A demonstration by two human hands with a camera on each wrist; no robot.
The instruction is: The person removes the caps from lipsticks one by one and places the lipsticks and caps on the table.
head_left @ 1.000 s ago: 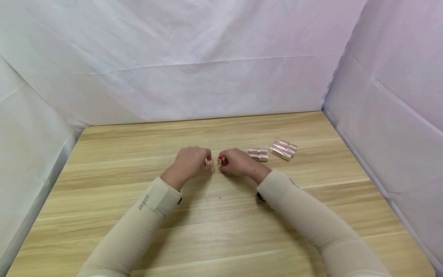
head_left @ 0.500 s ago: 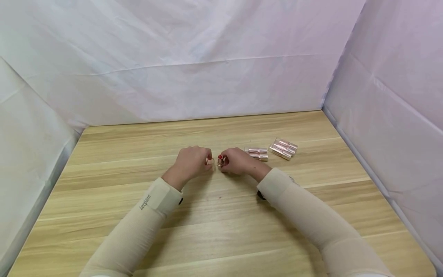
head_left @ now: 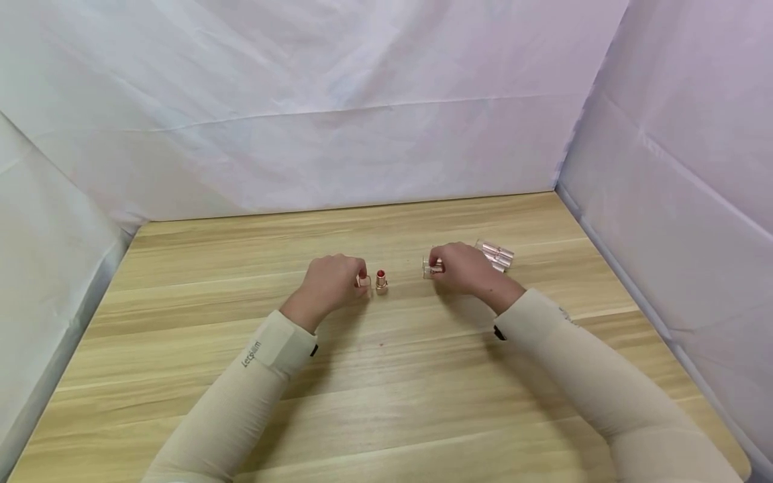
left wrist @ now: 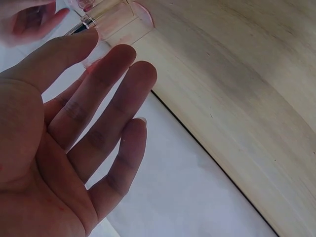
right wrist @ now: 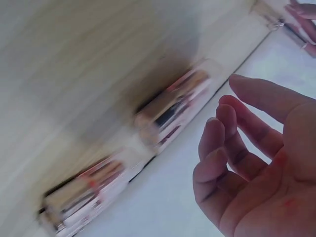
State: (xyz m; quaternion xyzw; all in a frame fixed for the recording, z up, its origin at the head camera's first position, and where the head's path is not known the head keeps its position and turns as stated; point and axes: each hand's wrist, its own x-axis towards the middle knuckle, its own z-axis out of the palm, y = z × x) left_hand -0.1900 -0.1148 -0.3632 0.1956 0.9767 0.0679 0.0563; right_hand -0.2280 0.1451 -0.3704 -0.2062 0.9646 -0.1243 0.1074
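My left hand (head_left: 333, 287) pinches a clear lipstick cap (left wrist: 123, 24) with a reddish rim between thumb and index finger, the other fingers loosely bent. Just right of it, an uncapped rose-gold lipstick (head_left: 381, 285) stands upright on the table with its red tip up. Over a pair of capped lipsticks (head_left: 432, 270) lying side by side is my right hand (head_left: 465, 268), covering part of them in the head view. In the right wrist view its fingers (right wrist: 212, 143) are loosely bent with nothing between them and the thumb.
Several more capped lipsticks (head_left: 498, 253) lie together to the right, partly behind the right hand. The wood-grain table (head_left: 374, 402) is bounded by white cloth walls (head_left: 350, 154) at the back and sides.
The right hand has let go of the uncapped lipstick, leaving it standing, and has moved right to the pair of lipsticks. The left hand stays nearly still with the cap.
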